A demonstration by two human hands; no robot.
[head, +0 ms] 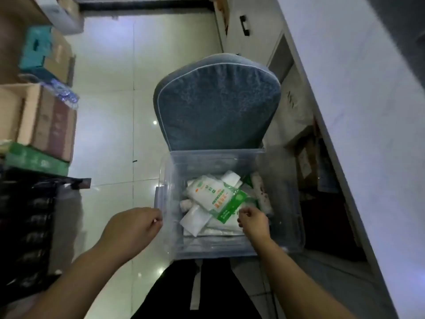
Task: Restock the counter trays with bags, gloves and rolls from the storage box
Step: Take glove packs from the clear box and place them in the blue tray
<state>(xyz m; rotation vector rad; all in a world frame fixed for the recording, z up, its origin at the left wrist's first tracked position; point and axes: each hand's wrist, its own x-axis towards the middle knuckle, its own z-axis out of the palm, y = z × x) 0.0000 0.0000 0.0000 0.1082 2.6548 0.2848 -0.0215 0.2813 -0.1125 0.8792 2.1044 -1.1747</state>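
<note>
A clear plastic storage box (279, 203) stands on the seat of a blue padded chair (217, 107). Inside it lie white packs, a green-printed pack of bags (230, 203), a white sachet (195, 218) and a roll (258, 192) by the right wall. My right hand (254, 223) is inside the box, its curled fingers pinching the right edge of the green-printed pack. Just outside the box's left wall, my left hand (133, 229) hovers with loosely curled fingers and holds nothing.
Stacked cardboard cartons (46, 120), a green box (34, 160) and a teal box (36, 49) line the left side. A white counter (358, 111) with open shelves below runs along the right. Glossy floor tiles (108, 134) lie between them.
</note>
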